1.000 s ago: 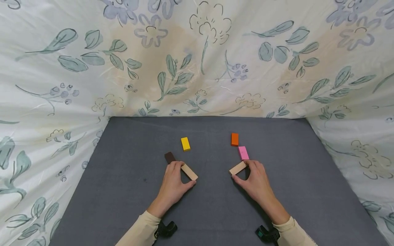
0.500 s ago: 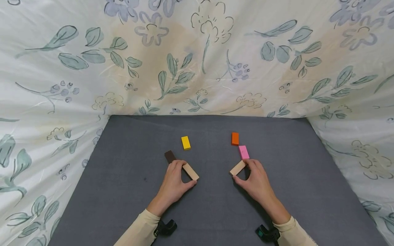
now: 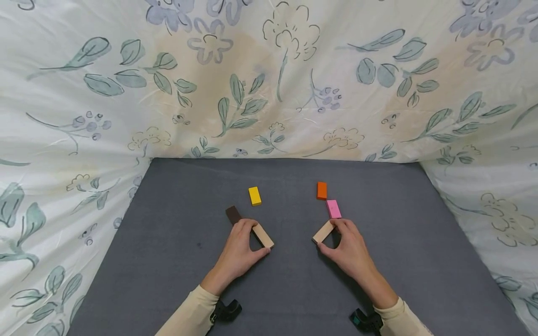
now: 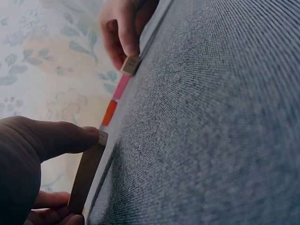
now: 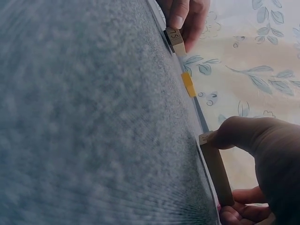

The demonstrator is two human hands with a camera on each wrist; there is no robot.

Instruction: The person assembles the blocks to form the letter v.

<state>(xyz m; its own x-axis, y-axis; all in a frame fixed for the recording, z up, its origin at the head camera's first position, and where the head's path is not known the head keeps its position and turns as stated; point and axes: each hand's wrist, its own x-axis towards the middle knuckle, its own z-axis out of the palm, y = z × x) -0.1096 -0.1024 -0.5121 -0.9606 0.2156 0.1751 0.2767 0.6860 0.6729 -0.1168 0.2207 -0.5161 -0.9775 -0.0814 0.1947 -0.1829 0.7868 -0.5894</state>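
Observation:
My left hand (image 3: 238,249) pinches a plain light wooden block (image 3: 263,236) by its two ends, thumb at the near end and fingers at the far end. A dark brown block (image 3: 233,214) lies just beyond those fingers. In the same way my right hand (image 3: 349,245) holds a second light wooden block (image 3: 323,232), slanted the opposite way. Past its fingertips lies a pink block (image 3: 334,209). Both wooden blocks are at the cloth, standing on edge in the wrist views. The right wrist view shows printed digits on the end of the left hand's block (image 5: 176,37).
An orange block (image 3: 322,191) lies just beyond the pink one, near its corner. Farther left is a yellow block (image 3: 254,196). Grey cloth (image 3: 290,289) covers the table, with a floral curtain (image 3: 290,116) behind and at both sides.
The left hand's block has shifted slightly right and the right hand's block slightly left, so the gap between them is a little narrower. Both hands keep their grip; the coloured blocks stay put.

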